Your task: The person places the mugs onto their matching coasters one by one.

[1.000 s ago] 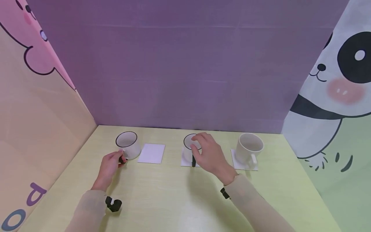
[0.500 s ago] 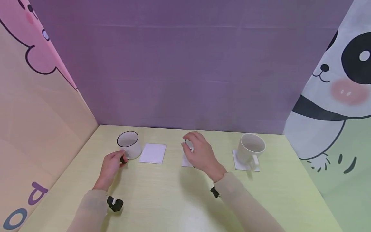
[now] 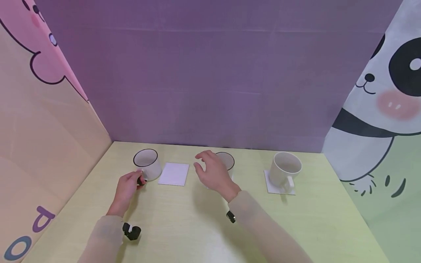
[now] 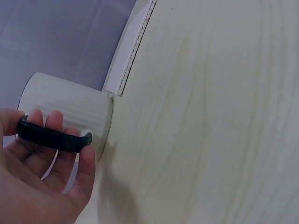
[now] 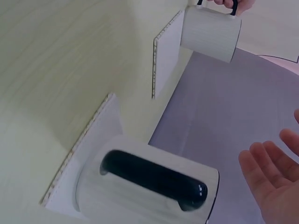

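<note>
My left hand (image 3: 126, 188) holds the black handle (image 4: 53, 137) of a ribbed white mug (image 3: 149, 168) with a dark rim. That mug is upright at the back left, beside a bare white square coaster (image 3: 173, 174). Relaxed and holding nothing, my right hand (image 3: 212, 171) is in front of and above a second dark-rimmed mug (image 3: 227, 160), hiding much of it in the head view. The right wrist view shows this middle mug standing on a coaster (image 5: 65, 191), its black handle (image 5: 152, 177) apart from my fingers.
A plain white mug (image 3: 284, 170) stands on its own coaster (image 3: 274, 189) at the right, handle toward me. A purple backdrop (image 3: 210, 73) rises behind the pale wooden table (image 3: 184, 223). Printed panels flank both sides, with a panda (image 3: 365, 109) on the right.
My right hand has moved left across the front of the middle mug, toward the bare coaster. My left hand keeps its hold on the left mug, which stays in place.
</note>
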Motion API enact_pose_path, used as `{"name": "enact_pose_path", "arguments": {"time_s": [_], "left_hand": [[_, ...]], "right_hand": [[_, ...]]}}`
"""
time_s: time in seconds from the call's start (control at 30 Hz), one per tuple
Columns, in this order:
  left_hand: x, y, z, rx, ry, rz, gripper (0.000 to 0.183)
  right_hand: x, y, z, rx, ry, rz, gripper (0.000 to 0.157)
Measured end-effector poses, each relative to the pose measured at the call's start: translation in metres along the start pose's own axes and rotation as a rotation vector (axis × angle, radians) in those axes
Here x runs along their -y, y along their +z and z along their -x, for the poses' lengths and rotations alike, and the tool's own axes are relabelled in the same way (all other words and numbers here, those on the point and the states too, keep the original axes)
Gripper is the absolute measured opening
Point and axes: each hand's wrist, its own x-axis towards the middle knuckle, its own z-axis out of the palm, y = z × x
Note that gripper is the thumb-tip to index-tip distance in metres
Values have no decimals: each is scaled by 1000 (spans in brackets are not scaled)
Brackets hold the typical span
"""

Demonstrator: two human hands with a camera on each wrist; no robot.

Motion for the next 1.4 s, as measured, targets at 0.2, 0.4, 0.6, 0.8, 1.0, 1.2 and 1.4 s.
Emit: {"name": "enact_pose_path", "arguments": {"time_s": [0.2,0.4,0.6,0.8,1.0,1.2,1.4], "left_hand": [[0,0,0,-6,5,-6,47],[-1,0,0,-15,12,5,45],[0,0,-1,-22,19,1,46],[0,1,-2,-21,13,4,46],[-1,1,-1,-13,6,-5,46],[0,0,-1,-10,-5,-11,47],[1,0,1,-6,-8,-15,48]], "right_hand": [[4,13,-8,63,51,22,28],[5,27,-15,157,126,64,33],[1,44,-22,218,168,109,35],[-7,62,-25,283,183,191,40],[-12,73,-25,357,176,224,46],[-18,87,-25,424,168,285,51],[-29,101,-23,463,167,350,46]]}}
